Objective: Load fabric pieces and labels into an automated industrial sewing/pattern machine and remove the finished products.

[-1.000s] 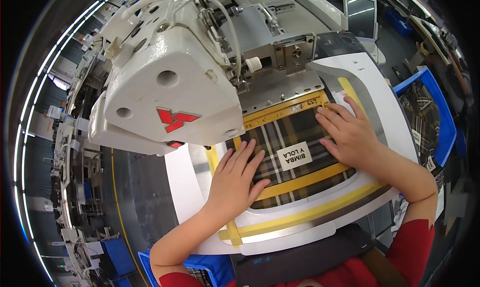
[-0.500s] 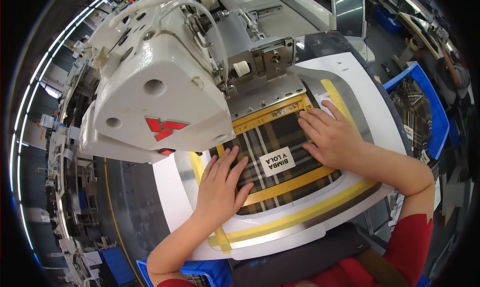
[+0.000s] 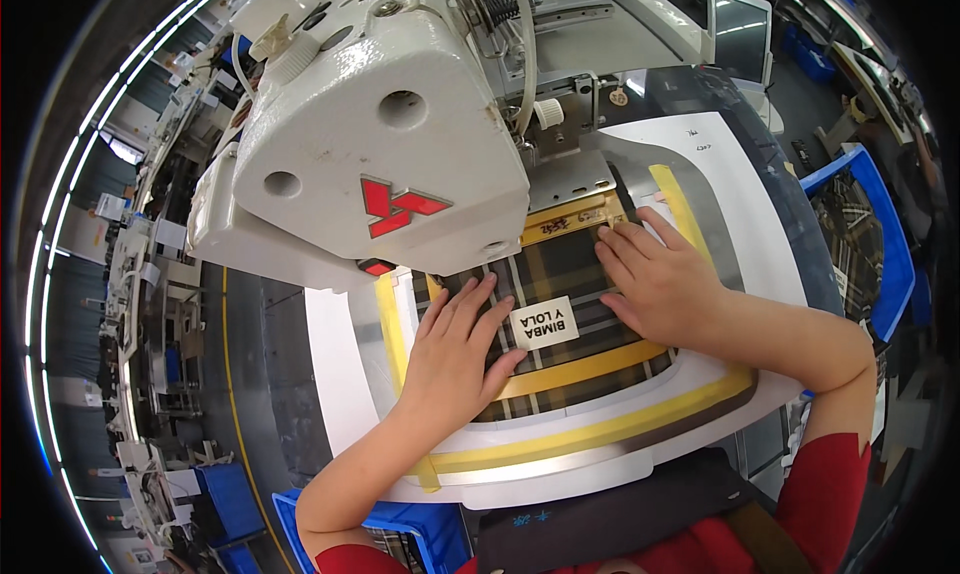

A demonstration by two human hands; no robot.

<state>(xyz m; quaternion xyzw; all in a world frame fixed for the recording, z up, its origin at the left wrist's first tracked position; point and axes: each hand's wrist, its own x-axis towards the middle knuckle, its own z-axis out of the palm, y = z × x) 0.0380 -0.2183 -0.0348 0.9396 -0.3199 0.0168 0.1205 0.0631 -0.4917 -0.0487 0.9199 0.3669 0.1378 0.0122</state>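
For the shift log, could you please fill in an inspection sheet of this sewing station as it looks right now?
Surface: white machine table with a clear template frame edged in yellow tape.
Job's things: dark plaid fabric lying flat in the frame, with a white label on it, under the white sewing machine head.
Clutter: nothing seen on the table.
Hands: left hand and right hand pressed flat on the fabric either side of the label, holding nothing.
Cables: nothing seen.
Surroundings: blue bin on the right, screen behind, other workstations on the left.
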